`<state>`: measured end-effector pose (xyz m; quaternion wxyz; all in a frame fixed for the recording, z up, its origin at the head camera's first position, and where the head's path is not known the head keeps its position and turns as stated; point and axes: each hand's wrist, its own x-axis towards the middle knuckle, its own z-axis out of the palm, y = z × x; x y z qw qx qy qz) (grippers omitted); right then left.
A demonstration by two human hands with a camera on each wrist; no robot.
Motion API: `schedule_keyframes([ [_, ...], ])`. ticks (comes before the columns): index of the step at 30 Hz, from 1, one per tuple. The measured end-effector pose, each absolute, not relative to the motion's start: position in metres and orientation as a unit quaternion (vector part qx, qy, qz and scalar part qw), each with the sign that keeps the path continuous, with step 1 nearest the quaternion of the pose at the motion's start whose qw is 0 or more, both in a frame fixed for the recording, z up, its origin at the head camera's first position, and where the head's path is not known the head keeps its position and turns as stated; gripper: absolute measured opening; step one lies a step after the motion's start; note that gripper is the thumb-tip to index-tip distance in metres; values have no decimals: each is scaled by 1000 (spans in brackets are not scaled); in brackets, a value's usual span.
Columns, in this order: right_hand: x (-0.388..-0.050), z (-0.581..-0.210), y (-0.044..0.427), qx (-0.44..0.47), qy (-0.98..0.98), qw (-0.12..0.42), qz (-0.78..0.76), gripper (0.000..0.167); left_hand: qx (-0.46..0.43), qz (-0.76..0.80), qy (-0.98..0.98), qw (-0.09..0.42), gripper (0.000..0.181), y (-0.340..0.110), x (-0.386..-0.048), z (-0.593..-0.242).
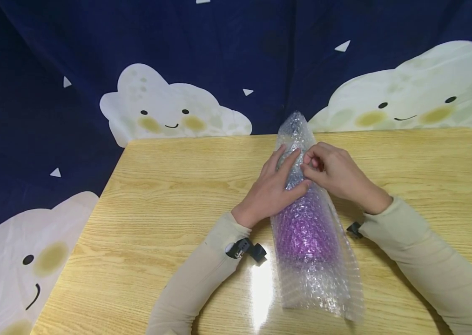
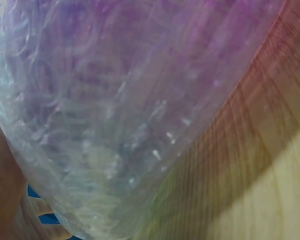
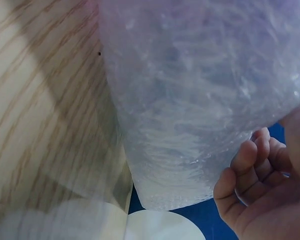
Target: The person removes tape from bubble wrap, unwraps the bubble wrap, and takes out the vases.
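Observation:
A long bundle of clear bubble wrap (image 1: 315, 284) lies lengthwise on the table, with a purple thing (image 1: 307, 230) showing blurred through the layers; its kind cannot be made out. My left hand (image 1: 271, 188) rests on the upper part of the bundle, fingers spread and straight. Close by on the right side, my right hand (image 1: 336, 172) has its fingers curled, and thumb and forefinger pinch at the wrap's surface. In the right wrist view the curled fingers (image 3: 230, 187) are at the edge of the bubble wrap (image 3: 190, 100). The left wrist view is mostly filled by the wrap (image 2: 105, 125).
The wooden table (image 1: 169, 200) extends to both sides of the bundle. Behind it hangs a dark blue cloth (image 1: 202, 46) printed with smiling clouds. The bundle's narrow far end reaches past the table's back edge in the head view. Small black cameras (image 1: 246, 249) sit on the wrists.

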<state>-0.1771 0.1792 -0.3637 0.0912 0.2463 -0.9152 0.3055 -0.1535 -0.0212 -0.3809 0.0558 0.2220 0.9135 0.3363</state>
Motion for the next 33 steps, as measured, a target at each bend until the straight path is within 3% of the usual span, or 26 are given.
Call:
schedule_keyframes([
  [33,-181,-366,183,305,-902,110,286,9,224,341,911,57,79,-21,-155,-380],
])
